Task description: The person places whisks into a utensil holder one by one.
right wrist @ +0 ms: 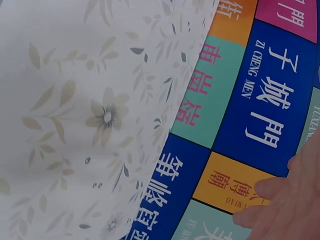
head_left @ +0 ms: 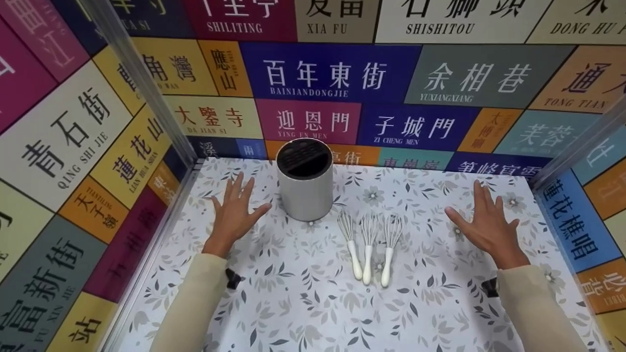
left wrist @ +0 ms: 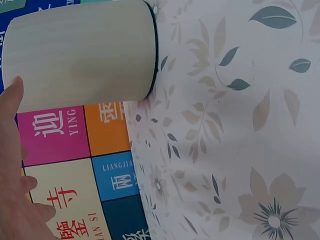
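Progress: no whisk in grip, none stowed; looks like handling either not begun or paused, can't tell which. Left whisk point(head_left: 351, 246), middle whisk point(head_left: 368, 249), right whisk point(head_left: 389, 250) lie loose side by side on bench point(head_left: 293, 303), right of container, all three left to deal with. Left hand point(head_left: 234, 215) spread, holds nothing, just beside container; right hand point(head_left: 489, 227) spread too, nothing held, well apart from whisks. Container point(head_left: 308, 199) upright, dark slotted top plus open well, nothing sticking out; well bottom too dark to tell

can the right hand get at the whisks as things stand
Likely yes: the right hand holds nothing, and only patterned tabletop shows between it and the whisks.
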Motion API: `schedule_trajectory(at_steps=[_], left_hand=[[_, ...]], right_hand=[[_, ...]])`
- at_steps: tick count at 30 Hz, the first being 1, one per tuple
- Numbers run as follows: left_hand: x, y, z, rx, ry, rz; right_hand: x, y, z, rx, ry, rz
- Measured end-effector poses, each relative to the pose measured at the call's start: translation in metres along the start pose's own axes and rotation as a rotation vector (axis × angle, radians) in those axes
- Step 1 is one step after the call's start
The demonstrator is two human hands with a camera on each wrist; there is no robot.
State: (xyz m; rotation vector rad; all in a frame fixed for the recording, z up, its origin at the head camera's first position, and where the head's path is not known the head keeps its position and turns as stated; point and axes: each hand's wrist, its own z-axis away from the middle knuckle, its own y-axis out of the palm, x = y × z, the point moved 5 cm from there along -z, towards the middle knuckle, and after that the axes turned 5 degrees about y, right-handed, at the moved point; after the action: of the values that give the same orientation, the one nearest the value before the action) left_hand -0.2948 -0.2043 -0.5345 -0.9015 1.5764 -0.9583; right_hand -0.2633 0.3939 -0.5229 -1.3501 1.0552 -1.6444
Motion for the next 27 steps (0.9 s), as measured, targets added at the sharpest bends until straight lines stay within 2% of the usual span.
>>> schedule_trajectory(at_steps=[6,10,16,20,27], left_hand=[[-0.019,-0.001,-0.010,-0.066,0.098,0.023],[-0.035,-0.004,-0.021,-0.103,0.154,0.057],[-0.056,-0.008,-0.038,-0.124,0.218,0.125],[-0.068,-0.008,-0.049,-0.114,0.265,0.130],[-0.080,-0.004,-0.063,-0.057,0.277,0.148]], right_hand=[[0.004,0.011,0.008,0.055,0.004,-0.059],[0.010,0.017,0.013,0.031,0.009,-0.109],[0.021,0.028,0.021,0.001,-0.012,-0.196],[0.027,0.037,0.025,-0.003,-0.022,-0.220],[0.037,0.058,0.029,0.012,-0.007,-0.222]])
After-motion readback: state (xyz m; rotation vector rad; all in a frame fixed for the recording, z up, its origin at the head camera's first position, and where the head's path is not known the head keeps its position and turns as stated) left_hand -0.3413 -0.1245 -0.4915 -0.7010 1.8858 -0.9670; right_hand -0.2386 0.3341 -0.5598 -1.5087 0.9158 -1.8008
